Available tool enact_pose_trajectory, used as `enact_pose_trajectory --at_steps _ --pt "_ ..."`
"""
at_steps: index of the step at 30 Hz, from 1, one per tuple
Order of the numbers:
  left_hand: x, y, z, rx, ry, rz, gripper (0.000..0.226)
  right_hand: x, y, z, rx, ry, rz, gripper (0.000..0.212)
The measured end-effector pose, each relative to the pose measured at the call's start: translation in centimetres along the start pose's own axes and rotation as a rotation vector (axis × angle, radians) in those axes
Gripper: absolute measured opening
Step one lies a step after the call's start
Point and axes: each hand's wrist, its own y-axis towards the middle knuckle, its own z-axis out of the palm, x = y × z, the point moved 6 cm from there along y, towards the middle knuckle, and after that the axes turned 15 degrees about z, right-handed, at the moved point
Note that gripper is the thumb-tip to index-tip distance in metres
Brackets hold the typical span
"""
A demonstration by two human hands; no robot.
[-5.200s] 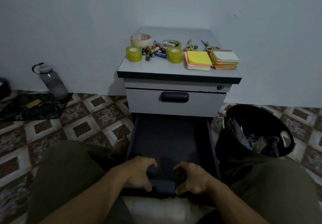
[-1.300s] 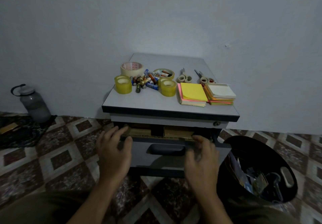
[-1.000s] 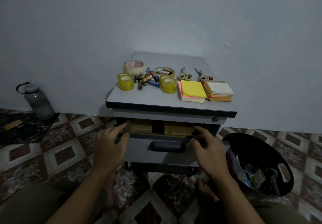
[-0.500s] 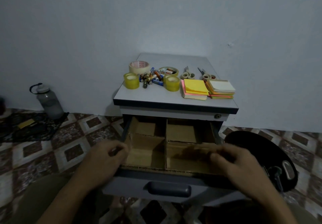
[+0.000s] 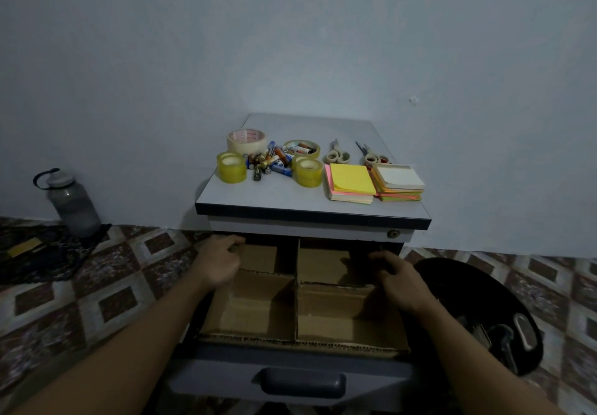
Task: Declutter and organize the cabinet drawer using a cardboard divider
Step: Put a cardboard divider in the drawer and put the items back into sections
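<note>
The grey cabinet's top drawer [image 5: 226, 366] stands pulled out toward me. A brown cardboard divider [image 5: 296, 288] sits inside it and splits it into four bare compartments. My left hand [image 5: 219, 262] grips the divider's left wall near the back, fingers curled over its top edge. My right hand [image 5: 399, 280] grips the right wall in the same way. On the cabinet top [image 5: 290, 199] lie yellow tape rolls [image 5: 231, 168], a masking tape roll [image 5: 246, 139], loose batteries [image 5: 271, 162], two pairs of scissors [image 5: 336, 152] and two stacks of sticky notes [image 5: 350, 182].
A black waste bin [image 5: 452, 285] with scraps in it stands close to the drawer's right side. A grey water bottle [image 5: 73, 203] stands by the wall at the left, beside a dark cloth [image 5: 42, 253] on the patterned tile floor. The wall is right behind the cabinet.
The lower drawer was shut and the top drawer pulled out, showing the divider. Over the last half second both hands slid from the drawer's front back along its sides.
</note>
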Motion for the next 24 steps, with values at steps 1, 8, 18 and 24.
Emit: enact_pose_trajectory --at_steps 1,8,18,24 --pt "0.2 -0.1 0.1 -0.007 0.028 0.011 0.042 0.0 0.0 0.1 0.004 -0.015 -0.010 0.041" --pt "-0.4 -1.6 0.0 -0.047 0.034 0.096 0.039 -0.1 -0.9 0.1 0.024 -0.085 -0.016 0.046" --pt "0.5 -5.2 0.2 0.016 0.009 -0.029 0.051 -2.1 -3.1 0.5 0.107 -0.219 0.051 0.059" --pt "-0.1 -4.2 -0.1 0.031 -0.174 -0.004 0.033 -1.4 -2.9 0.1 0.045 -0.085 -0.006 0.058"
